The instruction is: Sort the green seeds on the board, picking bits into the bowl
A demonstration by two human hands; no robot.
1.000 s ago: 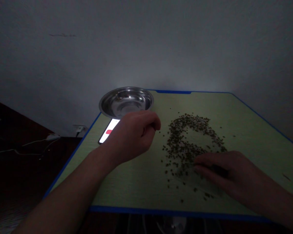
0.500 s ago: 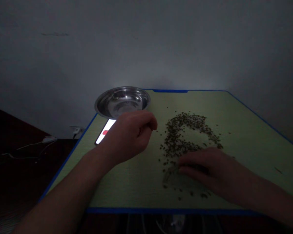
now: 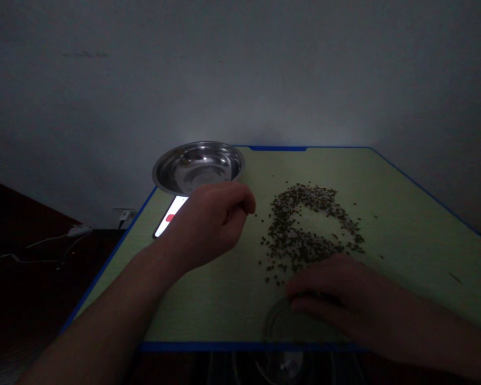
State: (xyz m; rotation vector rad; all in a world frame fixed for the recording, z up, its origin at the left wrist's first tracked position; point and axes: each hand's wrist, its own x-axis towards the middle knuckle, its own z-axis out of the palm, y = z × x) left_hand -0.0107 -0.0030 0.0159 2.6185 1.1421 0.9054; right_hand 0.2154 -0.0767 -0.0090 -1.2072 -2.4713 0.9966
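Pinched in the right hand, low at the near side of the counter: a clear, round-edged piece, too dim and blurred to identify. Held by nearly closed fingers, apparently at the rim. Seemingly overlapping the blue front edge, so at some risk of dropping or of carrying loose bits off the side, with a slip or tilt as the likely cause. Cannot tell of any bits inside or beneath.

Just beyond, on the counter: small dark bits, spread in a rough ring around a thinner middle, with strays on several sides. Probably light and quick to roll, so easily scattered wider by a brush of the right hand's knuckles, just beside the near part of the ring. In such poor light, easy to miss a stray.

To the left, near the closest strays: the left hand, curled inward and nearly closed; cannot tell of anything inside. Standing between the ring and the lit phone, partly covering both that screen and the near rim of the metal basin.

At the back left corner, reaching the counter's side edge: that same basin, perhaps tippable by a bump. Far right, a thin sliver. Close behind everything, a pale wall, limiting reach at the back.
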